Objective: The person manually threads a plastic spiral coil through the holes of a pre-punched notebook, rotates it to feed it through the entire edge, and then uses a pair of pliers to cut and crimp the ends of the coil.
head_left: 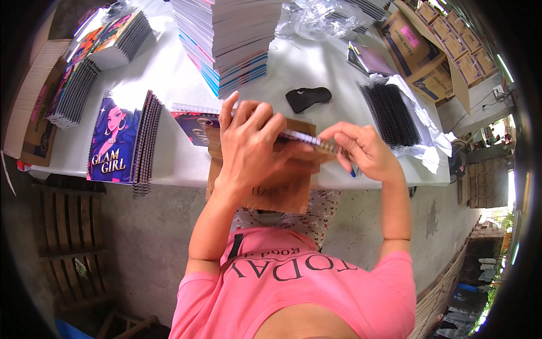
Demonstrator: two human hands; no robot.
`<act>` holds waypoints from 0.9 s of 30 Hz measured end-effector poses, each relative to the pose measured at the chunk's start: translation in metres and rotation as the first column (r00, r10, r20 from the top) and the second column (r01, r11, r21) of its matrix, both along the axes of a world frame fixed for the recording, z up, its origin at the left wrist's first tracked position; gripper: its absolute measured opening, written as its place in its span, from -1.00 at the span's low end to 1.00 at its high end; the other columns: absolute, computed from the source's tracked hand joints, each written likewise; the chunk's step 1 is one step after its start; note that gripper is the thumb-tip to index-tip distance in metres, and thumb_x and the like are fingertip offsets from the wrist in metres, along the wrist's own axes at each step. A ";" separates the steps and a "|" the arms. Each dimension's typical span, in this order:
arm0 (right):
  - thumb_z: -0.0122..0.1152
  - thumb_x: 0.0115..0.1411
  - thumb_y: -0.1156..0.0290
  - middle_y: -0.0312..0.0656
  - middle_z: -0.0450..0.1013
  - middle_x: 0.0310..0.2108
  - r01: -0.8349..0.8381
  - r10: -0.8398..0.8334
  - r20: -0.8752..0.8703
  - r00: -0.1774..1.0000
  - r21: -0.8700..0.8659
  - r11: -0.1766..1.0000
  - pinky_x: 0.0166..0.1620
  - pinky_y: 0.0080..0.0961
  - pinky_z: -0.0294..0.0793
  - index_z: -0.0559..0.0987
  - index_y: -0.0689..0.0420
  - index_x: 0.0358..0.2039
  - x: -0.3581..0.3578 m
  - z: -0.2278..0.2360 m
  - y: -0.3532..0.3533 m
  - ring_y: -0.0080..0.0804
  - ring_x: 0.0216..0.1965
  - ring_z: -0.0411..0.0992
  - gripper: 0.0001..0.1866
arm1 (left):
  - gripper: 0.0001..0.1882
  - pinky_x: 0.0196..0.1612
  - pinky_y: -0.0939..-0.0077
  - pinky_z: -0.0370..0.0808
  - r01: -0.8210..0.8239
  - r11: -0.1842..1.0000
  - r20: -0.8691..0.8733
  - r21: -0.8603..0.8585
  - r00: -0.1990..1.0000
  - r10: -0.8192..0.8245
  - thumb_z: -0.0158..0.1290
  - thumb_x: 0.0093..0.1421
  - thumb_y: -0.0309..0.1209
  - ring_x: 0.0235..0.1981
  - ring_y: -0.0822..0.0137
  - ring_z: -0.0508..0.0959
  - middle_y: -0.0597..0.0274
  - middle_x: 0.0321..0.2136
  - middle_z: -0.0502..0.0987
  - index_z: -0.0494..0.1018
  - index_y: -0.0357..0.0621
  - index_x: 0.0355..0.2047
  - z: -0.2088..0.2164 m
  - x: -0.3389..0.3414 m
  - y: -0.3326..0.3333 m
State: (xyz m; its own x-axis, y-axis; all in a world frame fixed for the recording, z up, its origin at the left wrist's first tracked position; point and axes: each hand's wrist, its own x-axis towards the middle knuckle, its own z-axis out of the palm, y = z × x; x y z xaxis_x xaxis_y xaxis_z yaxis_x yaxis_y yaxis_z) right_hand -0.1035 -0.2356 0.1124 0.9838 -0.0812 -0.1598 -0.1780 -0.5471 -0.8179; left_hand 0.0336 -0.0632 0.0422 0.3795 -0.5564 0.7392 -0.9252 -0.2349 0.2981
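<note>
Between my left hand (248, 134) and right hand (366, 153): one notebook (300, 137), edge-on. Left: fingers and thumb closed about it. Right: fingertips pinched at its right end. Likely light, bendable; best taken by its covers. Apparent long axis: left-right, dipping rightward. Beneath: brown board (271, 198).

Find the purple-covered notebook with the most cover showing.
The front-left spiral notebook; the purple notebook beside the left hand is partly hidden.

Tabletop (162, 68) glare upper left | floor (152, 243) dimmer | edges bent, corners black
</note>
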 end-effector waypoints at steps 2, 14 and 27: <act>-0.12 0.32 0.37 -0.23 0.47 -0.51 -0.036 0.053 -0.117 0.992 0.144 0.989 -0.48 -0.56 0.40 0.49 0.12 -0.06 0.003 0.016 0.004 -0.57 -0.65 0.39 -0.73 | -0.55 0.15 0.09 0.06 0.069 0.998 -0.011 0.014 0.998 -0.069 0.26 -0.25 0.03 -0.24 0.22 0.41 0.28 -0.46 0.36 0.39 -0.02 -0.55 -0.002 -0.004 0.008; 0.02 -0.10 0.71 -0.12 0.37 0.04 0.036 0.249 0.283 0.926 -0.724 0.689 0.23 -0.29 0.13 0.40 0.18 0.06 0.077 -0.150 -0.118 -0.32 0.13 0.27 -0.40 | -0.46 0.17 0.03 0.04 0.006 0.999 -0.033 -0.032 0.999 -0.007 0.24 -0.15 0.06 0.04 0.09 0.33 0.11 -0.31 0.36 0.37 -0.14 -0.42 -0.004 -0.015 0.009; 0.06 -0.09 0.80 0.13 0.50 -0.19 -0.181 -0.048 0.653 0.756 0.279 0.943 -0.05 -0.40 0.47 0.63 0.23 -0.30 0.021 -0.060 -0.029 -0.12 -0.11 0.49 -0.66 | -0.46 0.15 0.01 0.05 0.022 0.999 -0.115 -0.037 0.993 -0.026 0.25 -0.17 0.00 0.07 0.07 0.30 0.07 -0.28 0.35 0.35 -0.19 -0.42 -0.005 -0.022 0.018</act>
